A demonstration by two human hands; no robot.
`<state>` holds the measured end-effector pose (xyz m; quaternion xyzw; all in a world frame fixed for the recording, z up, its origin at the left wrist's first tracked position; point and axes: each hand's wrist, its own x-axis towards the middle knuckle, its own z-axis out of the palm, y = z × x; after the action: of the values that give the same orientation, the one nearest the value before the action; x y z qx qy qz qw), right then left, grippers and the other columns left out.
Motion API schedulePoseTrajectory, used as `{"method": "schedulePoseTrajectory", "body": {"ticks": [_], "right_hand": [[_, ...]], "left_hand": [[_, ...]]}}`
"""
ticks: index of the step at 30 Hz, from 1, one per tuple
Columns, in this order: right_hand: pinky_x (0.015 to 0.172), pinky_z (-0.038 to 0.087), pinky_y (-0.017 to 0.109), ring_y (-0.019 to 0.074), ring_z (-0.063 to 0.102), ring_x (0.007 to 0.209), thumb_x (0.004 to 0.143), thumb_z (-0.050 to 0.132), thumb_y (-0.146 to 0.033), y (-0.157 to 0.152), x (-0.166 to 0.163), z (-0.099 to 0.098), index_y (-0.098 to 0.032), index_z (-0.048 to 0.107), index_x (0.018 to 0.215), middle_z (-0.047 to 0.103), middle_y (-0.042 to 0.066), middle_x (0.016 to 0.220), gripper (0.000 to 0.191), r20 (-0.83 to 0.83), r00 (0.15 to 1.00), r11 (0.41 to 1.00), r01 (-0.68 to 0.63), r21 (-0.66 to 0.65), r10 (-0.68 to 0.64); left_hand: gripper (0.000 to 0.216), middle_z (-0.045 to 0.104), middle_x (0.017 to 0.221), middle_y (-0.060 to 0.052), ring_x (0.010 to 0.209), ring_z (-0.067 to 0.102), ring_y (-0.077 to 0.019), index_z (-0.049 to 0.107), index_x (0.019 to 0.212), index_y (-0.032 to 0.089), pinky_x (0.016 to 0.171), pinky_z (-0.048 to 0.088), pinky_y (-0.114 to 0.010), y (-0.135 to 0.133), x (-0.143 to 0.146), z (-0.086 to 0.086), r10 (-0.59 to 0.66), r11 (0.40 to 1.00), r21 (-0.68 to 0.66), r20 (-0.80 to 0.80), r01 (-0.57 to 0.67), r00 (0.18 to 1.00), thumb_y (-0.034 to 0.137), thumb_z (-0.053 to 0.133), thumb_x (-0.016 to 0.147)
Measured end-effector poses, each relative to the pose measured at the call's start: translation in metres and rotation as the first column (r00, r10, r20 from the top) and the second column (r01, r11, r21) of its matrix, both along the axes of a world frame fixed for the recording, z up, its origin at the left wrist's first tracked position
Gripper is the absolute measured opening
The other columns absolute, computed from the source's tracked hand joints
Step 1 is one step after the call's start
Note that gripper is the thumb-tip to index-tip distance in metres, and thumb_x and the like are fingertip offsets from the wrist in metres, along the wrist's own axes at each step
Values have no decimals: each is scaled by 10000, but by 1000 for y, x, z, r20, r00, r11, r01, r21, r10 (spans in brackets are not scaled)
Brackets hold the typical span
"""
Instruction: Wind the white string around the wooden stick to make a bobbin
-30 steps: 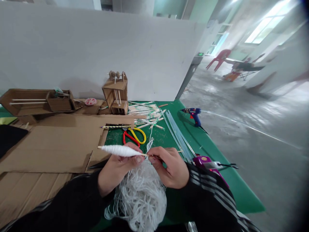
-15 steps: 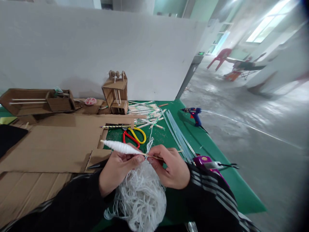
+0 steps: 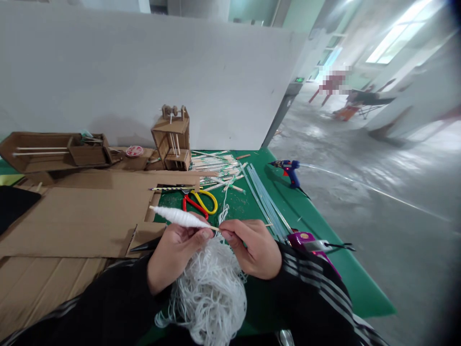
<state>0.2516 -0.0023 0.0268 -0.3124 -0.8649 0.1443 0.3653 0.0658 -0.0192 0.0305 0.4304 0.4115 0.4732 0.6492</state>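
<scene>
Spindle-shaped white yarn winding (image 3: pixel 178 217): wrapped round a thin pale wooden stick (image 3: pixel 215 229); it lies aslant above the cardboard, with its left end higher in view.
Left hand (image 3: pixel 176 252): thumb and fingers pinching the winding toward its tapered right end.
Right hand (image 3: pixel 254 250): thumb and forefinger pinching the bare stick just beside the winding; a pale wooden end shows past the knuckles – whether it belongs to the same stick cannot be told.
Loose heap of tangled white yarn (image 3: pixel 212 300): below and between the wrists; white strands (image 3: pixel 224 212) also show just beyond the fingertips.
Scissors with one red and one yellow looped handle (image 3: pixel 216 203): on the green table (image 3: pixel 360 293), beyond the left hand, near a dark-and-yellow patterned pencil (image 3: pixel 175 189).
Scattered pale wooden sticks (image 3: pixel 216 168): farther back, against the foot of an upright brown cardboard box (image 3: pixel 171 127).
Translucent glue sticks (image 3: pixel 264 197): a slanting bundle beyond the right hand; a blue glue gun (image 3: pixel 293 175) lies near the table's right edge.
Flat brown cardboard sheet (image 3: pixel 90 206): left of the scissors – a long open cardboard box (image 3: pixel 46 144) stands behind it.
</scene>
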Motion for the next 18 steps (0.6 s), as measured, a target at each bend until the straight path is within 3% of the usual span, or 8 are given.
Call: {"method": "schedulePoseTrajectory", "body": {"ticks": [6, 10, 18], "right_hand": [[452, 302, 226, 95, 434, 396, 874, 537, -181, -5, -2, -3, -197, 483, 957, 512, -80, 511, 100, 17, 995, 992, 96, -77, -95], [470, 309, 231, 103, 462, 441, 898, 500, -165, -3, -2, -3, -196, 520, 908, 546, -46, 560, 38, 0, 999, 999, 33, -28, -33], [546, 388, 248, 137, 556, 576, 936, 445, -150, 1, -4, -3, -166, 578, 925, 628, 31, 690, 135, -8, 1000, 1000, -1, 22, 1]], "left_hand": [[204, 624, 614, 45, 579, 514, -76, 682, 814, 156, 567, 417, -180, 0, 0, -4, 32, 999, -19, 81, -30, 996, 278, 806, 709], [199, 659, 649, 32, 597, 542, -78, 706, 840, 165, 574, 422, -181, 0, 0, -8, 27, 999, -34, 101, -24, 995, 278, 808, 713], [181, 708, 688, 15, 649, 586, -84, 749, 841, 187, 615, 451, -176, 0, -2, -13, 45, 998, -41, 131, -40, 990, 259, 827, 695]]}}
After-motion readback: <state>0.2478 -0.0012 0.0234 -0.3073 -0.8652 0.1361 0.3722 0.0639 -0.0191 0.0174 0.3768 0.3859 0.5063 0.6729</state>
